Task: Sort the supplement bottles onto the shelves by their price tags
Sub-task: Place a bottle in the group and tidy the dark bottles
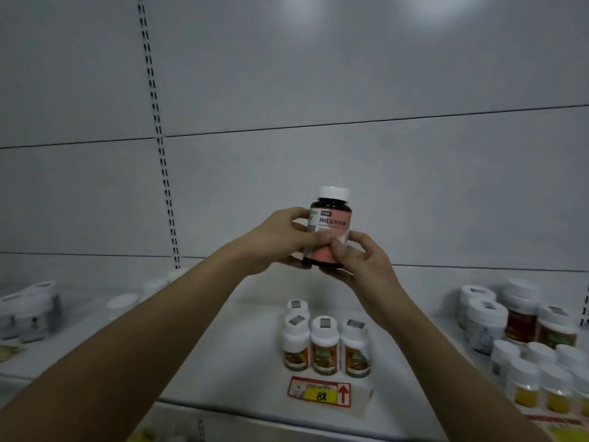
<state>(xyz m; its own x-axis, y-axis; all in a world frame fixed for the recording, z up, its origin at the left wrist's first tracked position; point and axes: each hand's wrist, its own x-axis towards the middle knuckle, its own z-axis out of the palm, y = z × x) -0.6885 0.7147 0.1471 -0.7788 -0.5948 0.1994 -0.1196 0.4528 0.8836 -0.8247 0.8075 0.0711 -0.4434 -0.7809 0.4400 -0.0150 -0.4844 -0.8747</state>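
A dark supplement bottle (331, 224) with a white cap and a pink label is held upright in front of me, above the white shelf (242, 339). My left hand (280, 240) grips its left side. My right hand (360, 260) holds its lower right, thumb on the label. Below them stand several white bottles with orange labels (325, 344). A red and yellow price tag (320, 391) reading 88 lies in front of those bottles on the shelf's front edge.
More white-capped bottles crowd the shelf's right end (522, 342), some with yellow contents. Grey-labelled jars (28, 314) stand at the far left, and a few white caps (122, 303) show behind my left arm. A slotted upright (159, 138) runs up the grey back panel.
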